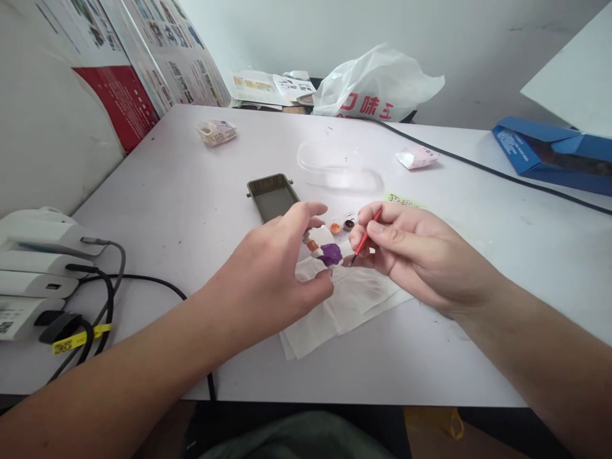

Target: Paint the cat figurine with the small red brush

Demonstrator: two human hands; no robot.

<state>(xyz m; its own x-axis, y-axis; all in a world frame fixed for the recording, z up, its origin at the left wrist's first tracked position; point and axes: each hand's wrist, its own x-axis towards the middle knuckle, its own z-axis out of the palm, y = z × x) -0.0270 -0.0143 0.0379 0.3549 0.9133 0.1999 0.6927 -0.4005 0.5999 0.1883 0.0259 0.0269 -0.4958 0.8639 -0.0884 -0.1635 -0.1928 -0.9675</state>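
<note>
A small white piece [321,237] with purple and orange-brown paint on it sits at the top of the white tissues [356,299]. My left hand [275,271] curves around its left side, thumb and index finger spread wide apart; whether the other fingers touch it is hidden. Pinched in my right hand [421,252] is a thin red paintbrush [367,237], its dark tip pointing down beside the purple paint. Just beyond the piece stand a small orange paint pot [335,227] and a dark paint pot [349,224].
A dark green tray [275,197] lies behind my left hand, near a clear plastic lid [339,169]. Two small packets, one cream [217,132] and one pink [415,157], lie farther back. A black cable [478,160] crosses toward a blue box [549,153]. White chargers [33,274] crowd the left.
</note>
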